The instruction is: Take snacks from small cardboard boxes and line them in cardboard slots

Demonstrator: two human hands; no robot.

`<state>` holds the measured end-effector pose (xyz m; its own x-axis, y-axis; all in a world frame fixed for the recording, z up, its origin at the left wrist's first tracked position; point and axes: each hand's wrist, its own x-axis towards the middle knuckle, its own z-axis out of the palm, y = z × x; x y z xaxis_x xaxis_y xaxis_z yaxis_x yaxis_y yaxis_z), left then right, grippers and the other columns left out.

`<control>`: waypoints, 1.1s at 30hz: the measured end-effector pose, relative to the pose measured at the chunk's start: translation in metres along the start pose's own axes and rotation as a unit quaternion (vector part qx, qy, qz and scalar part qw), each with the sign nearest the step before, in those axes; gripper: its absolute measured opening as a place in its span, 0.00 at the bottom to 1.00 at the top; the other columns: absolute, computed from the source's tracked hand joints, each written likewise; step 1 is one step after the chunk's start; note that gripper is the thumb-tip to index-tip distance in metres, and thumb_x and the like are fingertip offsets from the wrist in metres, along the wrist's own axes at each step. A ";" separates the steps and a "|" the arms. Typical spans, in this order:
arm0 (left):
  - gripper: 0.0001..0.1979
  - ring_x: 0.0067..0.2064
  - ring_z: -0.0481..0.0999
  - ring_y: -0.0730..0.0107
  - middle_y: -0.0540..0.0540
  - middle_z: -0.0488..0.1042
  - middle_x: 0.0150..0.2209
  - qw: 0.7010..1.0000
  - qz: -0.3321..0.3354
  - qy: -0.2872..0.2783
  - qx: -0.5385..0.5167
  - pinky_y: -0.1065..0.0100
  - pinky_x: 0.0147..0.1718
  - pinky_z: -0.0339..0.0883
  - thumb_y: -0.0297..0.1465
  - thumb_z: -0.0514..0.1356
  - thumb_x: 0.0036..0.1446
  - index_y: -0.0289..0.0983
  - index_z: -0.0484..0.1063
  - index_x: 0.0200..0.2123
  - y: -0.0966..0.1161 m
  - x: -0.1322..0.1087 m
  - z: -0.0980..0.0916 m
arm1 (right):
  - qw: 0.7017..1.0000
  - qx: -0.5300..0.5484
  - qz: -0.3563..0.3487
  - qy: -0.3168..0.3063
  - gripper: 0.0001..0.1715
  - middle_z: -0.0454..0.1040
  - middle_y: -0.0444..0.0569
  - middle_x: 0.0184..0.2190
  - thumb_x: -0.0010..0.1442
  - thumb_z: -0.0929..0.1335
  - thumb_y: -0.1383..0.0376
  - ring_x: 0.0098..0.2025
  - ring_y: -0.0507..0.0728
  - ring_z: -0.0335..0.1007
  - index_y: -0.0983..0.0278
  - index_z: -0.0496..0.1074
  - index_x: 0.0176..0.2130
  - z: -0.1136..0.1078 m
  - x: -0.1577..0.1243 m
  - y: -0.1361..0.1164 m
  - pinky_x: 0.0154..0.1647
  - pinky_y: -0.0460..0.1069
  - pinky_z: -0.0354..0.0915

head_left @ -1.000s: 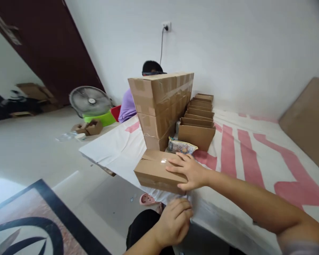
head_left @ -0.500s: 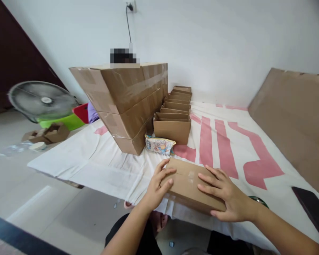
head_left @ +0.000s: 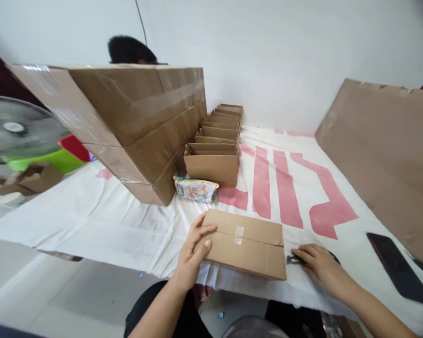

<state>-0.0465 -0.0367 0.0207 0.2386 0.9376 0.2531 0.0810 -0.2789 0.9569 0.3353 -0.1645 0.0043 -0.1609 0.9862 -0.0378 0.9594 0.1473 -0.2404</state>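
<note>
A small closed cardboard box (head_left: 246,263) lies at the table's front edge, with a short strip of clear tape (head_left: 238,234) across the middle of its top seam. My left hand (head_left: 193,249) grips the box's left end, its thumb and fingers on the top and side. To the right of the box, my right hand (head_left: 320,270) closes over a dark utility knife (head_left: 295,259) resting on the cloth. Only the knife's grey tip and a bit of its far end show; the palm hides the remainder.
Tall stacked taped cartons (head_left: 127,108) stand on the left, with a row of open boxes (head_left: 211,169) beside them. A printed wipes-like packet (head_left: 196,190) lies before these. A phone (head_left: 400,267) and large cardboard sheet (head_left: 380,164) are at right. Behind the cartons, a person's head (head_left: 132,49) shows.
My right hand has left the box's right end and moved right onto the utility knife. My left hand stays on the box. The view has shifted somewhat to the right.
</note>
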 end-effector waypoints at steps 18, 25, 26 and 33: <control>0.24 0.71 0.52 0.49 0.40 0.53 0.70 0.999 -0.022 -0.019 -0.044 0.48 0.68 0.47 0.43 0.59 0.60 0.41 0.67 0.57 0.006 -0.002 0.001 | 0.910 -0.132 -0.325 0.222 0.28 0.77 0.52 0.45 0.63 0.58 0.77 0.43 0.60 0.69 0.60 0.70 0.57 -0.102 0.113 -0.144 0.44 0.56 0.64; 0.25 0.71 0.53 0.49 0.40 0.56 0.69 0.998 -0.005 -0.017 -0.066 0.48 0.68 0.47 0.43 0.60 0.59 0.41 0.66 0.57 0.002 0.002 0.002 | 0.889 -0.222 -0.337 0.217 0.17 0.77 0.54 0.37 0.62 0.63 0.73 0.36 0.61 0.67 0.69 0.73 0.50 -0.092 0.138 -0.203 0.34 0.54 0.58; 0.25 0.71 0.53 0.49 0.40 0.56 0.69 0.998 -0.004 -0.018 -0.068 0.48 0.68 0.46 0.43 0.60 0.58 0.41 0.66 0.57 0.002 0.002 0.002 | 0.886 -0.230 -0.339 0.216 0.17 0.77 0.54 0.36 0.62 0.64 0.73 0.36 0.61 0.67 0.70 0.73 0.50 -0.091 0.140 -0.207 0.33 0.54 0.57; 0.24 0.71 0.52 0.51 0.40 0.56 0.69 0.997 -0.010 -0.017 -0.072 0.49 0.69 0.45 0.40 0.60 0.59 0.40 0.65 0.56 0.003 0.000 0.003 | 0.874 -0.279 -0.347 0.194 0.14 0.75 0.53 0.32 0.59 0.66 0.72 0.33 0.60 0.66 0.70 0.75 0.45 -0.094 0.139 -0.210 0.30 0.53 0.54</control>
<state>-0.0436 -0.0380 0.0237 0.2706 0.9346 0.2308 -0.0530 -0.2250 0.9729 0.1332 -0.0509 0.1408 -0.7622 0.5798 0.2879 0.6431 0.6272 0.4394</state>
